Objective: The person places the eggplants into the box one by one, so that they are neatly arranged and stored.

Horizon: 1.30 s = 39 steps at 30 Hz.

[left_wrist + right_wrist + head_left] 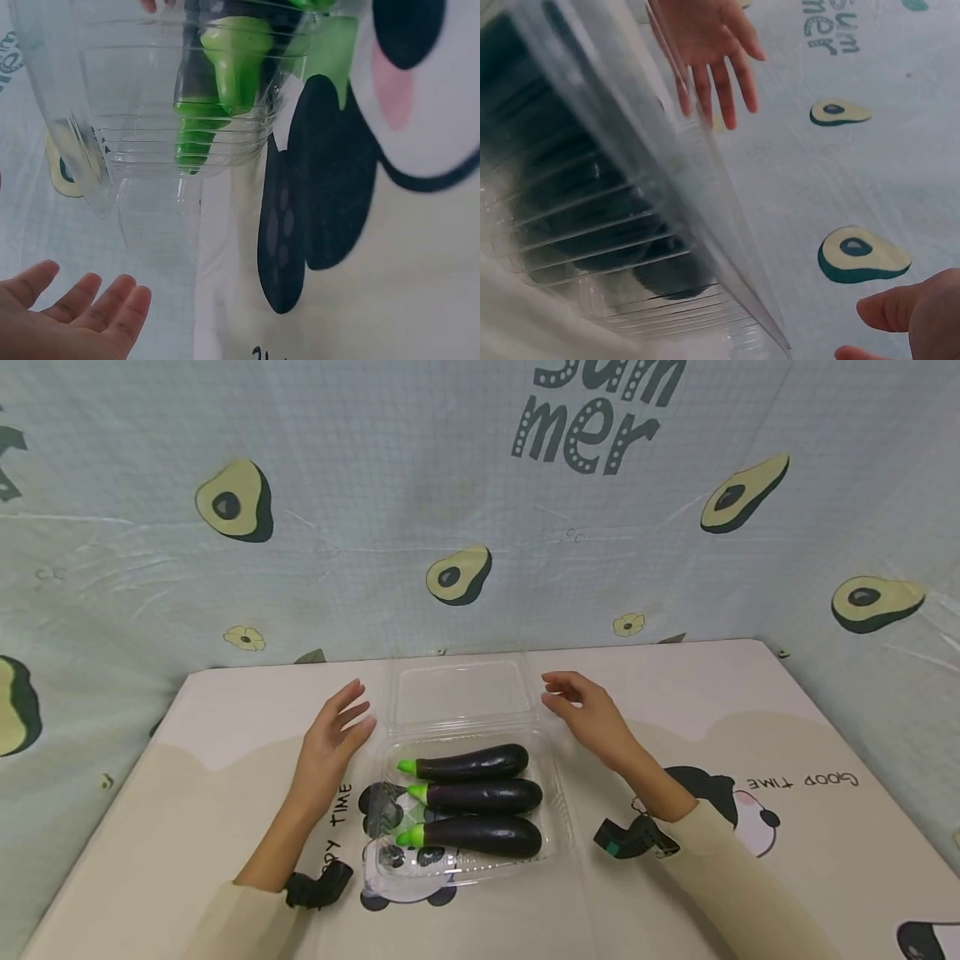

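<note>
A clear plastic clamshell box [551,835] lies on the table with its lid [463,689] folded back, away from me. Side by side in its base are three dark eggplants [480,797] with bright green stem ends pointing left. My left hand [330,747] hovers beside the lid's left edge, fingers extended and touching nothing. Across from it, my right hand [588,714] is held off the lid's right edge, fingers loosely bent and holding nothing. In the left wrist view, green eggplant stems [236,64] show through the ribbed box wall.
A pale tablecloth [232,810] with panda prints and lettering covers the table. Behind it hangs a light sheet [360,460] printed with avocados. A black wrist camera [318,885] sits on the left wrist, and another camera [630,839] on the right.
</note>
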Available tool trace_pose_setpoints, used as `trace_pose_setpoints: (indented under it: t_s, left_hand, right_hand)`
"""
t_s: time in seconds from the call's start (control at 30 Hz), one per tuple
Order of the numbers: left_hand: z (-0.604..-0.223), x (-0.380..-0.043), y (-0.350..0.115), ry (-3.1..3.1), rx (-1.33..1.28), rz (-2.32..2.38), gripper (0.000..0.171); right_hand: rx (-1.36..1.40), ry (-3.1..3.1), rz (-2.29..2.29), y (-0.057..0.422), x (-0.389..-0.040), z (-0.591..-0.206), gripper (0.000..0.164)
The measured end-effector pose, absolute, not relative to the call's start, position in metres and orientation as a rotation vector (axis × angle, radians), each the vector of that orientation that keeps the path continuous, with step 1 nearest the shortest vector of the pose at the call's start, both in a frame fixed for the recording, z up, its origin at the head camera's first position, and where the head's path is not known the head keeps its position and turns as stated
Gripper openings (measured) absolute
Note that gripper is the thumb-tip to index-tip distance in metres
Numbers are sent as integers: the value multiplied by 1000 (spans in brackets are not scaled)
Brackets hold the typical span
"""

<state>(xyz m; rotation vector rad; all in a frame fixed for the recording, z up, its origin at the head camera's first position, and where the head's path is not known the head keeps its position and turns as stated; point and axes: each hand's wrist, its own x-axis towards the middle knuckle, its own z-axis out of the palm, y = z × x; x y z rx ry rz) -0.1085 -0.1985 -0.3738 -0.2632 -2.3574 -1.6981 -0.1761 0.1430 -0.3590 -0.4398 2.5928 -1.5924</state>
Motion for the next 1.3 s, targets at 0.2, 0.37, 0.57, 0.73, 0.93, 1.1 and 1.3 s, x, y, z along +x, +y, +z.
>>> trace_pose_setpoints:
  t_s: [0.2,0.37,0.57,0.73,0.93,1.1,1.3]
  left_hand:
    - [-374,-118,-195,-2427,-207,-1715,60]
    - [-375,-123,-192,-2514,-131,-1753,65]
    - [-377,-128,-189,-2518,-45,-1882,67]
    - [-380,-132,-187,-2453,-39,-1975,64]
    - [-380,-133,-184,-2428,-64,-2039,63]
    - [-379,-133,-184,-2436,-70,-2026,63]
    - [-376,-131,-183,-2439,-82,-1997,63]
  right_hand:
    - [-343,2454,-1709,141,-183,-364,44]
    - [-289,2379,-1769,138,-185,-370,45]
    - [-248,2321,-1808,135,-185,-370,44]
    - [-243,2283,-1841,134,-185,-369,45]
    - [-263,2274,-1855,133,-185,-368,44]
    - [-263,2279,-1854,131,-184,-367,44]
    - [-262,2297,-1844,131,-183,-366,44]
